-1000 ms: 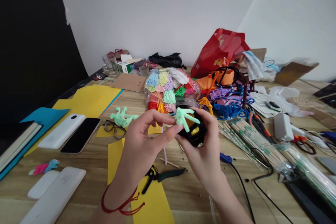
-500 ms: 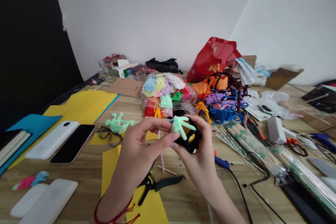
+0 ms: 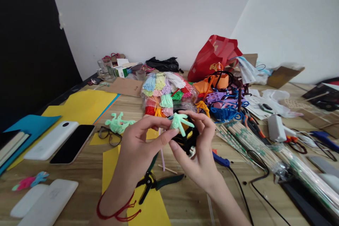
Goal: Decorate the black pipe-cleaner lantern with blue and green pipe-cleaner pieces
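Observation:
A small mint-green fuzzy pipe-cleaner piece (image 3: 176, 123) with several prongs spreading to the right is pinched between the thumb and index finger of my left hand (image 3: 141, 148). My right hand (image 3: 203, 152) curves around the prong side, thumb apart from the fingers, with the index fingertip close to the upper prong; contact there is unclear. Behind the piece lies a black item with yellow, partly covered by my hands. Below them are black-handled pruning shears (image 3: 149, 182) and a thin lilac pipe cleaner (image 3: 162, 155). Another mint-green pipe-cleaner shape (image 3: 119, 124) lies to the left.
Bagged pipe-cleaner bundles (image 3: 166, 93) lie ahead, with a red bag (image 3: 214, 60) behind. Bundled wooden sticks (image 3: 254, 144), pliers (image 3: 254, 129) and a blue corded tool (image 3: 221, 159) are at right. A phone (image 3: 72, 144), white power bank (image 3: 51, 141) and yellow sheets (image 3: 79, 107) occupy the left.
The mint-green piece has turned slightly in my left fingers, its prongs pointing differently. My right thumb has dropped away from it and the right hand has opened a little.

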`<control>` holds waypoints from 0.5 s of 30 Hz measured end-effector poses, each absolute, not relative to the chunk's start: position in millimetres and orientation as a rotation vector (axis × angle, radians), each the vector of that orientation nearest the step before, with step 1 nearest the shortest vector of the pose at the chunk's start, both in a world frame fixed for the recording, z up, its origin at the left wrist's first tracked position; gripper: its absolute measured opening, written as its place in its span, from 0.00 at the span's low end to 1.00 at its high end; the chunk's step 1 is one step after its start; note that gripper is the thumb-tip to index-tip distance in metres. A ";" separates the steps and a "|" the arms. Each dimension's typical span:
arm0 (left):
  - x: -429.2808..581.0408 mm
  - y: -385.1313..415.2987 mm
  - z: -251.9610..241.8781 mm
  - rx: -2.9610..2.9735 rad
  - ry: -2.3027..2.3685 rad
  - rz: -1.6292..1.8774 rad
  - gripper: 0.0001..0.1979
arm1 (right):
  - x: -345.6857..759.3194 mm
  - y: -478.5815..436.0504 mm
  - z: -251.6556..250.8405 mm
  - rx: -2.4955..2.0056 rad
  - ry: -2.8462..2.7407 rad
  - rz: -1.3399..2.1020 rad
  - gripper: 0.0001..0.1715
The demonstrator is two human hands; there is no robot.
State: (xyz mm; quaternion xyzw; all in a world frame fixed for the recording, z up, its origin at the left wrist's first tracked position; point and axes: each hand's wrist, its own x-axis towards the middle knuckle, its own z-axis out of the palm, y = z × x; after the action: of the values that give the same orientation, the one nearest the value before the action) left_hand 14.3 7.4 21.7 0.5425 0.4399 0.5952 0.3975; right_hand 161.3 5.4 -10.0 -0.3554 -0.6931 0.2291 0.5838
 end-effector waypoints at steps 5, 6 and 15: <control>15.1 7.2 18.4 1.433 1.186 1.588 0.06 | 167.3 4.8 -1.0 -0.857 -1.630 0.282 0.19; 15.5 6.5 18.2 1.472 1.210 1.612 0.06 | 168.4 4.0 1.5 -0.872 -1.625 0.225 0.17; 25.0 2.2 17.8 1.748 1.255 1.687 0.06 | 169.3 -2.0 8.6 -0.867 -1.611 0.192 0.10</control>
State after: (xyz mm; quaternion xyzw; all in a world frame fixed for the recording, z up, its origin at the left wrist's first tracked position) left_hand 25.0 2.2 17.8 0.6262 0.4494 0.6042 0.2023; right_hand 169.3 -2.0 8.6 -0.3748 -0.6965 0.0832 0.6062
